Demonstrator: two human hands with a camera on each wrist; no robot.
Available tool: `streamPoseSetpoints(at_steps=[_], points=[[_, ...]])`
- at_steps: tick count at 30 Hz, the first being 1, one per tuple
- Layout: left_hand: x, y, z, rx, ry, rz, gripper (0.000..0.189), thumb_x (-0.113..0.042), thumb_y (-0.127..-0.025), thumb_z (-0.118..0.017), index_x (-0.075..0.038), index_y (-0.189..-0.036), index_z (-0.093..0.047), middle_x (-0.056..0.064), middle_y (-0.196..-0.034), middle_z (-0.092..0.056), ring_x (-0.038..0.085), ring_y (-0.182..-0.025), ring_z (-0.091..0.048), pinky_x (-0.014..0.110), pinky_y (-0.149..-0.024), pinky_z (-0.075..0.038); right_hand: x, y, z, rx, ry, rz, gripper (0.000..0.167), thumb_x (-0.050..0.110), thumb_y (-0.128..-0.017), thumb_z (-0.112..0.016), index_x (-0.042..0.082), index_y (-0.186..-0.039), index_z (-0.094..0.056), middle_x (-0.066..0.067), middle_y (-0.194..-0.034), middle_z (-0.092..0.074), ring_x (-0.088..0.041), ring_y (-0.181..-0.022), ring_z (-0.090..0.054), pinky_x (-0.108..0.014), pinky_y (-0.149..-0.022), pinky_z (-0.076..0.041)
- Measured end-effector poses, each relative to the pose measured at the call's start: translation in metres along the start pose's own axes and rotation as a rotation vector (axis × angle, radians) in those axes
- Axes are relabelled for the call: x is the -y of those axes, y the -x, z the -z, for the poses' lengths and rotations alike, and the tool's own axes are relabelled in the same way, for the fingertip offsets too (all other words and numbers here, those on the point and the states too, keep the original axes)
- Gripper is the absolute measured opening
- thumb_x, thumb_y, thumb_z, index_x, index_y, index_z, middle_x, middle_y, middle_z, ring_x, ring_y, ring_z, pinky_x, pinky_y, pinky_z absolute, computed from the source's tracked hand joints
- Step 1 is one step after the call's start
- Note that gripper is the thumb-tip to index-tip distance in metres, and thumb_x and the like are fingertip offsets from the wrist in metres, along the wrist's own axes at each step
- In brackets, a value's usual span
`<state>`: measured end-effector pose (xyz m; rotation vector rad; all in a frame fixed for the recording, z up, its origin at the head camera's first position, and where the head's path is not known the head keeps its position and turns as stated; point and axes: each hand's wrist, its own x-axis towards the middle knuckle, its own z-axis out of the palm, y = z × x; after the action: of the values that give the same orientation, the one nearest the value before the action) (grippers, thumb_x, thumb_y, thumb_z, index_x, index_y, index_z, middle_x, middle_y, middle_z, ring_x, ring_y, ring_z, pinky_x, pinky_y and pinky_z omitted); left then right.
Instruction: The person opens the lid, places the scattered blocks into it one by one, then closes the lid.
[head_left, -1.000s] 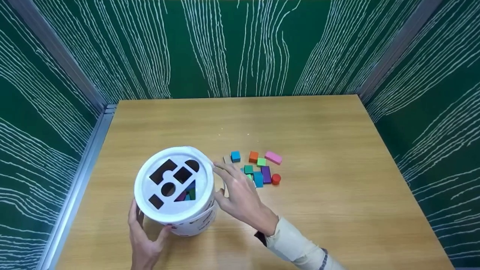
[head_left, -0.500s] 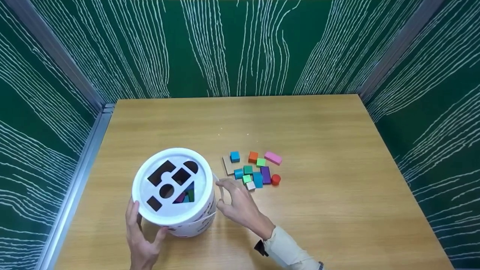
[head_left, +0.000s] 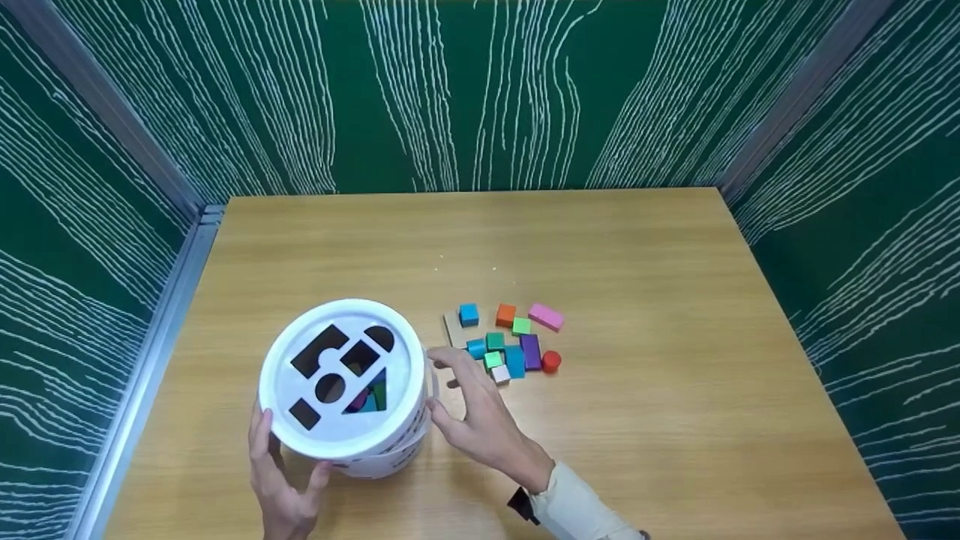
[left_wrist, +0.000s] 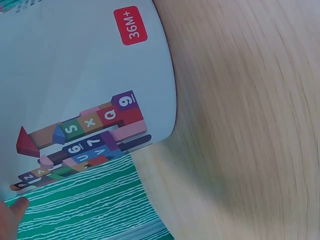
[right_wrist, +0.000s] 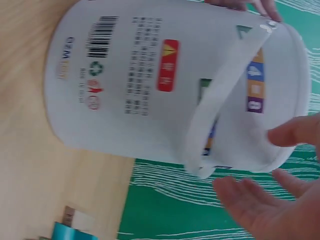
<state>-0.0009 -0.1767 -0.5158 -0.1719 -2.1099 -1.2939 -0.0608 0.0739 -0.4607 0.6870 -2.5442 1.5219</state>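
Observation:
A white lidded bucket [head_left: 382, 466] stands on the wooden table at left front. Its lid [head_left: 283, 386] has several cut-out shapes, and coloured blocks show through the triangular hole. My left hand [head_left: 283, 491] grips the bucket's left side, with fingers behind and thumb at the front near the rim. My right hand [head_left: 486, 420] is at the bucket's right side, its fingers spread and thumb tip at the wall below the lid. In the right wrist view the white handle [right_wrist: 215, 102] slants across the bucket's wall, beyond the fingertips of that hand.
Right of the bucket lies a loose group of blocks: among them a blue cube [head_left: 469, 314], an orange cube [head_left: 506, 315], a pink block [head_left: 546, 316], a purple block [head_left: 530, 352] and a red cylinder [head_left: 551, 361]. Green walls [head_left: 525, 97] with white lines surround the table.
The bucket has shifted slightly left and toward me with my left hand. My right hand drew back to the handle, then opened its fingers beside it. More blocks show than a second ago.

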Motion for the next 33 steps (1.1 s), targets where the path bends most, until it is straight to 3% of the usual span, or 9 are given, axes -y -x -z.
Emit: streamPoseSetpoints(at_steps=[6, 14, 21, 26, 33], points=[[0.000, -0.001, -0.004, -0.002, 0.033, -0.011, 0.086, -0.015, -0.072, -0.068, 0.003, -0.142, -0.023, 0.019, -0.152, -0.019, 0.029, -0.139, -0.024, 0.030, -0.111, -0.024, 0.003, -0.003, 0.006, 0.044, -0.052, 0.162, 0.047, 0.023, -0.090, -0.062, 0.023, -0.136, -0.050, 0.000, -0.150, -0.032, -0.020, -0.134, -0.033, -0.049, -0.101, -0.038], [-0.006, -0.008, -0.007, -0.018, 0.085, -0.025, 0.088, -0.010, -0.068, -0.070, 0.008, -0.141, -0.023, 0.022, -0.150, -0.023, 0.028, -0.138, -0.026, 0.030, -0.111, -0.025, -0.008, -0.009, 0.008, 0.092, -0.089, 0.308, 0.045, 0.026, -0.088, -0.068, 0.018, -0.130, -0.058, -0.001, -0.148, -0.036, -0.022, -0.134, -0.034, -0.036, -0.098, -0.043], [-0.033, -0.015, -0.008, -0.047, 0.131, -0.044, 0.083, -0.006, -0.070, -0.067, 0.015, -0.138, -0.023, 0.028, -0.146, -0.028, 0.023, -0.137, -0.029, 0.029, -0.110, -0.027, -0.011, -0.011, 0.012, 0.079, -0.006, 0.355, 0.043, 0.028, -0.085, -0.069, 0.019, -0.127, -0.061, 0.000, -0.145, -0.041, -0.020, -0.133, -0.036, -0.037, -0.101, -0.041], [-0.035, -0.017, -0.008, -0.098, 0.152, -0.086, 0.082, -0.016, -0.074, -0.070, 0.019, -0.135, -0.027, 0.031, -0.142, -0.032, 0.024, -0.134, -0.035, 0.030, -0.108, -0.030, -0.009, -0.012, 0.011, 0.085, 0.037, 0.394, 0.040, 0.028, -0.086, -0.067, 0.018, -0.125, -0.062, 0.000, -0.142, -0.045, -0.021, -0.132, -0.038, -0.037, -0.102, -0.040], [-0.040, -0.018, -0.002, -0.104, 0.084, -0.044, 0.080, -0.019, -0.073, -0.074, 0.014, -0.134, -0.034, 0.029, -0.141, -0.036, 0.022, -0.131, -0.039, 0.024, -0.103, -0.035, -0.002, -0.010, 0.010, 0.097, 0.050, 0.388, 0.038, 0.027, -0.089, -0.064, 0.018, -0.125, -0.062, 0.002, -0.138, -0.050, -0.022, -0.134, -0.036, -0.040, -0.105, -0.035]])
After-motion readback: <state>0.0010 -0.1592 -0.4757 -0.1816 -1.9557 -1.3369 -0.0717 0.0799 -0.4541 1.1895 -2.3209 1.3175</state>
